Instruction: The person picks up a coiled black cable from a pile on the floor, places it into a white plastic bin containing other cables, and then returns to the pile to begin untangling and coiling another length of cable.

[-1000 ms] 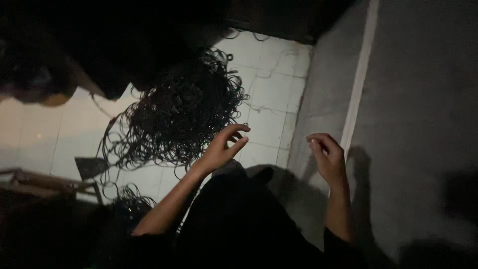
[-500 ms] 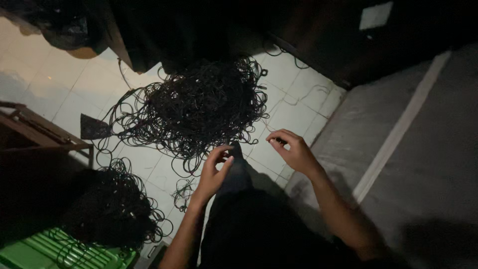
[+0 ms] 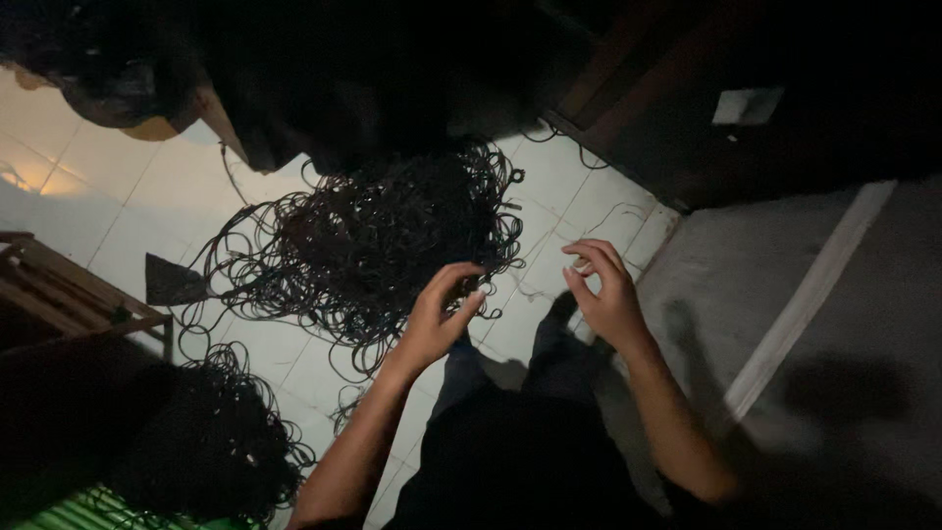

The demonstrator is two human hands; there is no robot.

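**Hands rise apart over tangled wire**

Both hands have lifted since a moment ago. My left hand (image 3: 437, 319) curls loosely, my right hand (image 3: 603, 290) pinches; whether either holds a strand, I cannot tell. Sorting seems underway; the black wire heap (image 3: 383, 240) lies at eleven o'clock, likely needing one loop teased free.

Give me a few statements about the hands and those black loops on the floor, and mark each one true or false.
1. A big tangle of thin black loops lies on the pale tiled floor. True.
2. The left hand is at the tangle's near edge. True.
3. The right hand is buried deep in the tangle. False: it is raised off to the side, fingers curled.
4. Only one heap is in view. False: a second dark heap lies lower left.
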